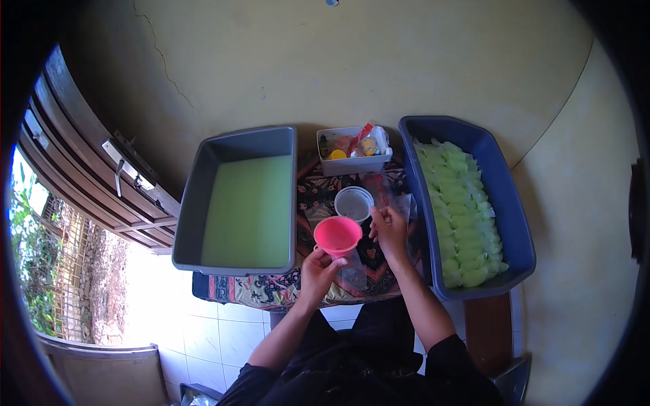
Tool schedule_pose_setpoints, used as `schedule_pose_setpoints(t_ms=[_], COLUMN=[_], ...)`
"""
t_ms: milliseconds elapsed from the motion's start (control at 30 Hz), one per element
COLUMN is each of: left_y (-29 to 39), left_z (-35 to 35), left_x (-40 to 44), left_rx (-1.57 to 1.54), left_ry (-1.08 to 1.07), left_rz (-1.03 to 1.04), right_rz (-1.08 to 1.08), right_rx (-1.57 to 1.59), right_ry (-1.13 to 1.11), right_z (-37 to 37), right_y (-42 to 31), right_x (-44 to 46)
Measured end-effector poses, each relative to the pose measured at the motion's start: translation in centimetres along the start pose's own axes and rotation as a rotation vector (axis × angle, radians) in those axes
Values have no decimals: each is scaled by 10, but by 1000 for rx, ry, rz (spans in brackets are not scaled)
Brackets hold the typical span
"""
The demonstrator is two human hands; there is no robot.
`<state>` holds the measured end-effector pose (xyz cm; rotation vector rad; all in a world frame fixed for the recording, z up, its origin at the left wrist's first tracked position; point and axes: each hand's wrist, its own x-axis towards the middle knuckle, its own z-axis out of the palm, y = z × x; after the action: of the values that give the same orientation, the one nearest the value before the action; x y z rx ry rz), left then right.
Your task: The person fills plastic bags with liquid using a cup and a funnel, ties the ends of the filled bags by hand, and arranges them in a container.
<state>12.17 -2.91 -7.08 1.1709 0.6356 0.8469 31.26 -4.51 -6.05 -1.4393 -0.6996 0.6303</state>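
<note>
My left hand (319, 274) is wrapped round the lower part of a pink funnel (337, 235), whose wide mouth faces up. Under the funnel hangs what looks like a clear plastic bag (352, 276), hard to make out. My right hand (388, 232) is held just right of the funnel with its fingers curled together; whatever they may hold is too small to see. Close beyond both hands stands a white plastic tub (354, 203). Clear plastic bags (405, 205) lie by my right hand on the patterned cloth (315, 186).
To the left stands a large grey basin (295, 203) of pale green liquid (249, 210). A dark blue basin (504, 196) on the right holds several rows of filled green bags (464, 213). A small white box (355, 166) of odds and ends sits against the wall.
</note>
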Motion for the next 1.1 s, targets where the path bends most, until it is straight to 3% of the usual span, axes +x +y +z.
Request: schedule_pose_setpoints(t_ms=[33, 267, 400, 567, 733, 833, 933, 1100], left_y=[-3, 7, 43, 78, 111, 119, 118, 110], left_z=[-2, -7, -11, -46, -89, -110, -130, -141], left_x=[-4, -30, -42, -58, -44, -32, -27, -20], left_rx=[20, 112, 355, 347, 424, 455, 520, 382], left_ry=[5, 73, 167, 218, 432, 445, 457, 441], left_rz=[-5, 121, 282, 431, 384, 365, 301, 307], right_rz=[89, 64, -51, -274, -549, -711, -890, -953], right_rx=[-30, 50, 124, 189, -100, -174, -476, -806], right_ry=[-8, -112, -123, -183, -313, -382, -505, -678], right_z=[0, 5, 15, 40, 82, 116, 147, 183], right_y=[6, 19, -7, -61, -92, -94, -75, -47], right_x=[5, 13, 5, -12, -13, -6, 8, 29])
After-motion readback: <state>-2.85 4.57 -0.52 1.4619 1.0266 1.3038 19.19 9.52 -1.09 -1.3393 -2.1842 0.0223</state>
